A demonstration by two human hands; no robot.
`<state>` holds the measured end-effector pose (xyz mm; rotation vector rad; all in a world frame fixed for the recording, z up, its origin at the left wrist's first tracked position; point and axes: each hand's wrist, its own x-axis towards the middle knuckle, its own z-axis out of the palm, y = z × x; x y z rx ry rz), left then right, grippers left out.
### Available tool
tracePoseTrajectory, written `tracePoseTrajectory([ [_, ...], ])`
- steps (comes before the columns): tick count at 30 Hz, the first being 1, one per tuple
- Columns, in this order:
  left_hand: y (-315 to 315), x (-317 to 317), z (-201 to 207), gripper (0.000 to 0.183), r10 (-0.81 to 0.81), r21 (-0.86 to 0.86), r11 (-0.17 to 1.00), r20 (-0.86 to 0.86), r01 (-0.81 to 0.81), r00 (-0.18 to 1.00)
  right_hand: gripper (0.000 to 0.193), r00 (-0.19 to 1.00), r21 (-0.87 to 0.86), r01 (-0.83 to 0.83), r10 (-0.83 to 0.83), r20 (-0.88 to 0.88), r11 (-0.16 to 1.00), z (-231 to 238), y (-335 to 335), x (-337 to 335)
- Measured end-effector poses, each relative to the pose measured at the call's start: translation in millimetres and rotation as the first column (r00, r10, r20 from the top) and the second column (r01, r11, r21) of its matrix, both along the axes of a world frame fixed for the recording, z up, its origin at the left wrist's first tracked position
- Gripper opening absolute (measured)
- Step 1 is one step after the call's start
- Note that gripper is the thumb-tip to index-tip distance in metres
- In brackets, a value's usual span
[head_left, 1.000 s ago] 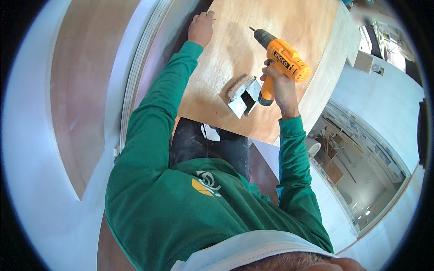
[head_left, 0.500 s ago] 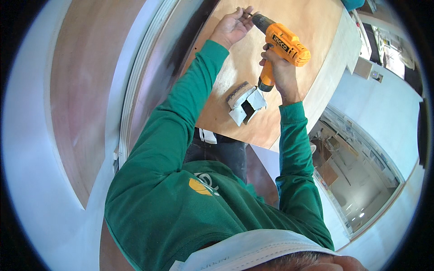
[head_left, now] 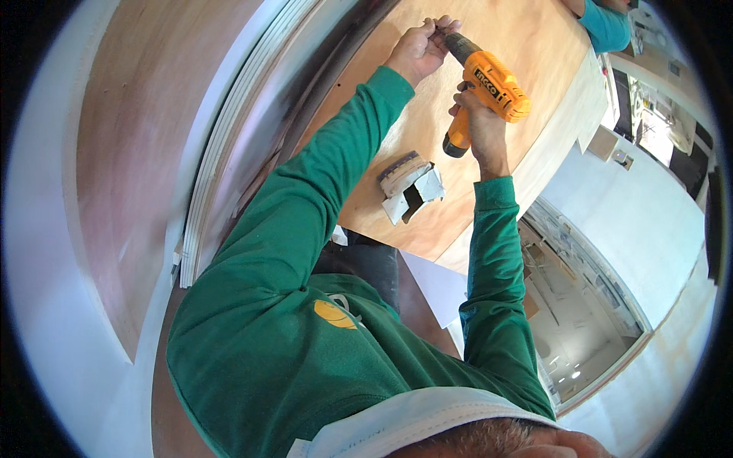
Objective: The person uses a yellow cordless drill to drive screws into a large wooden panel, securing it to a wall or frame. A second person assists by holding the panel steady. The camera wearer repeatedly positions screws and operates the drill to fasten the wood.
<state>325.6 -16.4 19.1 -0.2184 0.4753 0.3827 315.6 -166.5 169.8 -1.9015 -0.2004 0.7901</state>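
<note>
Right hand [head_left: 485, 128]: grip closed on drill [head_left: 496, 82].
Left hand [head_left: 416, 55]: at drill's tip; grip, I can't tell.
Box [head_left: 430, 185]: on desk [head_left: 427, 233], drill's seven o'clock.

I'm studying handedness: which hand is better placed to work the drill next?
Right, probably: the right hand grips the drill by its handle, while the left hand is up at the chuck end.

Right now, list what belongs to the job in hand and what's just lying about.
In use:
- orange drill, gripped in the right hand
- left hand, at the drill's tip
- wooden board, beneath

Apparently just lying about:
- torn white box, open on the board
- pale block against it, kind unclear
</note>
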Motion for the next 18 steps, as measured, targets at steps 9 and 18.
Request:
tracePoseTrajectory([
  [9,3,20,-4,0.024,0.086,-0.119,0.989,0.018,-0.083,0.996,0.028,0.997,-0.126,-0.066,0.071,0.033,0.990,1,7,23],
  [18,10,42,4,0.024,0.298,-0.389,0.892,0.117,-0.232,0.947,0.027,0.992,-0.072,-0.101,0.105,0.067,0.992,2,14,37],
])
